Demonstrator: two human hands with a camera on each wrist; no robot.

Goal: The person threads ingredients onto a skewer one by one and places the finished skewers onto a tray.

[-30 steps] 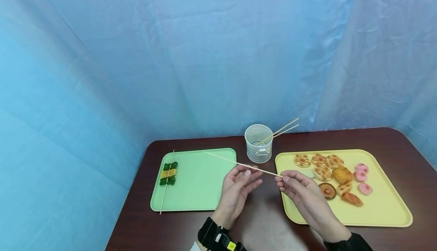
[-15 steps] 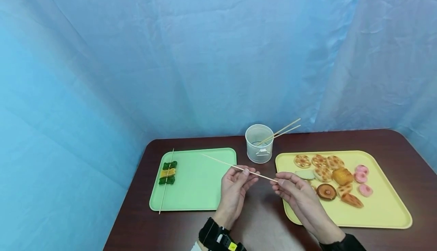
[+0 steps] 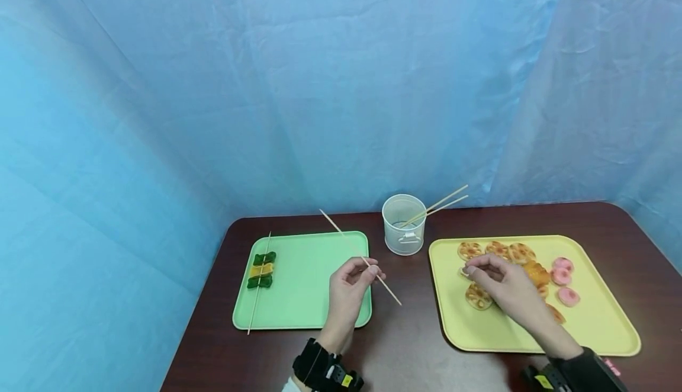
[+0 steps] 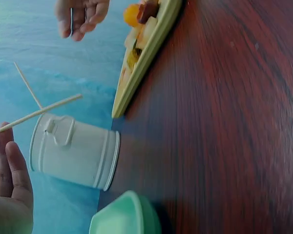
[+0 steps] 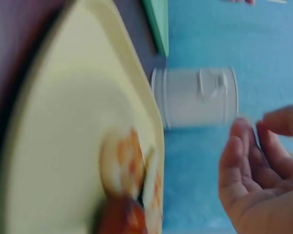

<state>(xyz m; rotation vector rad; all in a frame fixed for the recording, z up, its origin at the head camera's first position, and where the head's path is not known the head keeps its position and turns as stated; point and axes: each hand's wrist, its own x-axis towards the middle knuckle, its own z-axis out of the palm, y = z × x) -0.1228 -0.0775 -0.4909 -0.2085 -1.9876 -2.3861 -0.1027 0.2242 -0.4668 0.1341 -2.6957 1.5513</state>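
My left hand (image 3: pixel 348 291) pinches a thin wooden skewer (image 3: pixel 338 227) between thumb and fingers. The bare skewer slants from upper left to lower right over the green tray's (image 3: pixel 306 297) right side. My right hand (image 3: pixel 506 288) hovers above the yellow tray (image 3: pixel 597 327), fingers bent and thumb apart from them. Nothing shows between its fingers in the right wrist view. Lotus root slices (image 3: pixel 478 297) lie below and around it, with a golden-brown chunk (image 3: pixel 537 273) and pink rings (image 3: pixel 562 276) further right. The hand hides the mushroom cap.
On the green tray's left side lies a loaded skewer with green pieces (image 3: pixel 260 282) and a yellow piece (image 3: pixel 261 270). A clear plastic bucket (image 3: pixel 403 241) stands between the trays at the back, skewers (image 3: pixel 447 197) leaning out. A blue curtain (image 3: pixel 341 96) hangs behind the dark table (image 3: pixel 405 344).
My right hand has let go of the skewer's end and moved right over the yellow tray. My left hand has shifted slightly left, and the skewer in it now points more steeply up.
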